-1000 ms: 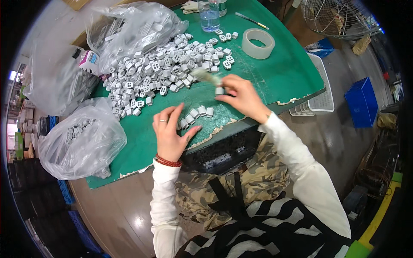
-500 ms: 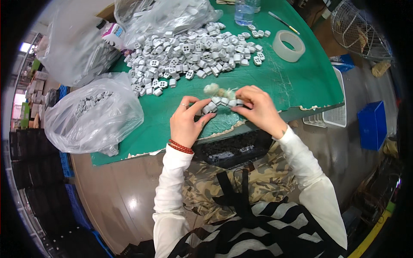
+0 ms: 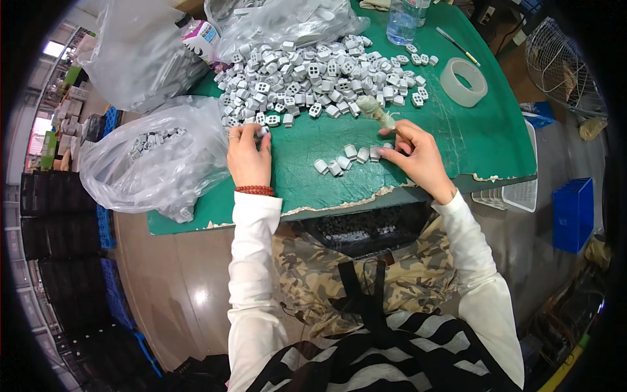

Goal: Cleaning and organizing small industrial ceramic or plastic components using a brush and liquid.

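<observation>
Left hand [image 3: 248, 157] pinches a grey piece [image 3: 263, 131]; right hand [image 3: 418, 157] grips, seemingly, a worn brush [image 3: 375, 111]

A clear plastic bag [image 3: 153, 157] holding grey parts lies just left of the left hand's fingers [image 3: 251, 134]. Two more clear bags [image 3: 137, 59] [image 3: 281, 23] lie beyond those fingers, up-left and ahead. Between them stands a small white-and-purple printed carton [image 3: 199, 39].
</observation>
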Tool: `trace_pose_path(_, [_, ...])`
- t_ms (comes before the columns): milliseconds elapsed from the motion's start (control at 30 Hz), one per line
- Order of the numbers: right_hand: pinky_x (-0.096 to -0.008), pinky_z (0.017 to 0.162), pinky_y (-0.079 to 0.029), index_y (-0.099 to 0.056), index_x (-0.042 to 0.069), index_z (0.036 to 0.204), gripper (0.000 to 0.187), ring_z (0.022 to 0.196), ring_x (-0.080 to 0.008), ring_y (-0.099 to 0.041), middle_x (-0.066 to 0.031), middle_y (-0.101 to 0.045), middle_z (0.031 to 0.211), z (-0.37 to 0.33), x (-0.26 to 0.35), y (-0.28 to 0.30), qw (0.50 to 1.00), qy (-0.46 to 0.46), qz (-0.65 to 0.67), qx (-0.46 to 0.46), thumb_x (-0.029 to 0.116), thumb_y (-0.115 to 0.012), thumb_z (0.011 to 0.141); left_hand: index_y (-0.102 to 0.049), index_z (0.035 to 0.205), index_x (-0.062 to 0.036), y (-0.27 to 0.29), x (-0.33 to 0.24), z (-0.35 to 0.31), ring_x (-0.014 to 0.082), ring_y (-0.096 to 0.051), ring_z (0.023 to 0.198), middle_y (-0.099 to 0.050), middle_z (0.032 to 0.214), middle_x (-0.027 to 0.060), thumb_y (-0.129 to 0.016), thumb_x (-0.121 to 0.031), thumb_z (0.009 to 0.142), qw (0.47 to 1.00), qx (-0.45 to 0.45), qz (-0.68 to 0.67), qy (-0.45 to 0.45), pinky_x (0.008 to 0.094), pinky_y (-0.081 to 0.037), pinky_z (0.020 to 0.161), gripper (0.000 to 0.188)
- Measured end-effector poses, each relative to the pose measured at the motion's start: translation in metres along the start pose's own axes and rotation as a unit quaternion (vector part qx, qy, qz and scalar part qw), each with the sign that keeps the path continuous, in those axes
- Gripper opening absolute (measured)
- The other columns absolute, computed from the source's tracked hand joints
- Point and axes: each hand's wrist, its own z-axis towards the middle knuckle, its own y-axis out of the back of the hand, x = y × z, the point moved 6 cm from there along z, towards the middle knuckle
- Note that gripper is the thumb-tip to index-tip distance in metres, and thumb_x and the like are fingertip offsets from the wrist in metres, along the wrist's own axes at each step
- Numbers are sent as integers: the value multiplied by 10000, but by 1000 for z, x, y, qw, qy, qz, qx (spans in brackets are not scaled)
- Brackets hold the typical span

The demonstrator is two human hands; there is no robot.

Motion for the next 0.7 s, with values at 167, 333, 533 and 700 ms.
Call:
trace_pose_path(167, [-273, 570, -375, -641, -62, 987, 303, 597, -111, -395, -44, -494, 783, 4, 2, 7, 999, 15, -22, -18, 51, -777, 741, -742, 979, -52, 18, -30, -16, 181, -656, 739, -679, 917, 91, -761, 18, 716, 981, 153, -101, -67, 290, -537, 682, 273])
trace_pose_path(333, [-284, 586, -393, -630, -66, 934, 261, 605, -115, -427, -48, -491, 758, 3, -5, 9, 999, 33, -6, -33, 63, -770, 755, -711, 1093, -62, 28, -60, -46, 193, -661, 792, -681, 966, 86, -738, 83, 711, 920, 321, -165, -152, 303, -537, 714, 409])
trace_pose_path(533, [-286, 583, -390, -617, -56, 875, 198, 592, -113, -423, -45, -474, 733, -5, -1, 2, 1000, -2, 2, 0, 68, -746, 790, -695, 1115, -64, 24, -77, -35, 163, -633, 781, -680, 970, 74, -763, 18, 730, 940, 205, -223, -157, 282, -514, 649, 400])
trace_pose_path(700, [-275, 572, -373, -638, -47, 913, 163, 594, -107, -406, -35, -453, 716, -12, -20, 7, 998, -57, 3, -31, 68, -708, 823, -708, 1017, -89, 3, -46, 10, 245, -611, 872, -627, 981, 61, -799, -110, 715, 990, 20, 0, -138, 356, -511, 714, 316])
